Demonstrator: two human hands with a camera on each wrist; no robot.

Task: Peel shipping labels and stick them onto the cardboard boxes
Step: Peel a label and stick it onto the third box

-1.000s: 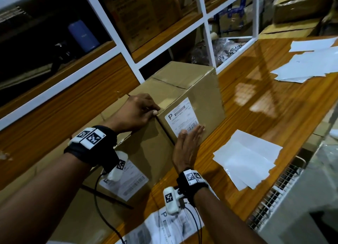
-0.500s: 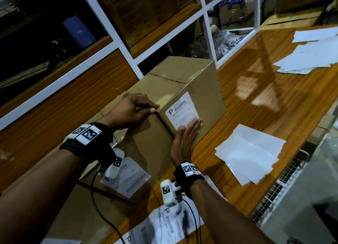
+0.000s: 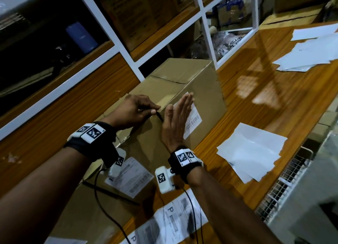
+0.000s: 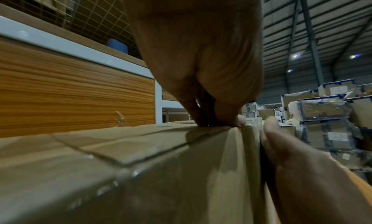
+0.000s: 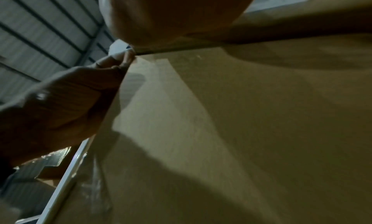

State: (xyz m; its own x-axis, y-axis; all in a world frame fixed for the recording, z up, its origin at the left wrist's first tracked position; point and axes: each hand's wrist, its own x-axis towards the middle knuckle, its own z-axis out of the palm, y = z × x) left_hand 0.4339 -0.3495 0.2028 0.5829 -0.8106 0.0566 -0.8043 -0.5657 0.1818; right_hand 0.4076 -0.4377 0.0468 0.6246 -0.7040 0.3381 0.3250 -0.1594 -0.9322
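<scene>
A tall cardboard box (image 3: 184,79) stands mid-table with a white shipping label (image 3: 193,120) on its near side face. My right hand (image 3: 180,114) lies flat on that label, fingers straight and together, covering its left part. In the right wrist view the palm (image 5: 171,12) presses the box wall (image 5: 251,132). My left hand (image 3: 136,110) sits at the top corner where this box meets a nearer box (image 3: 142,145). Its fingers (image 4: 193,111) and thumb are bunched on the corner edge. The nearer box carries its own label (image 3: 130,177).
Printed label sheets (image 3: 173,223) lie at the table's near edge under my right forearm. Blank backing papers (image 3: 250,152) sit right of the box, with more sheets (image 3: 311,51) at the far right. A white-framed shelf (image 3: 117,48) lines the left, and a wire rack (image 3: 285,181) the right edge.
My right hand has slid up the label from its lower edge to its upper left part. My left hand has stayed at the box corner.
</scene>
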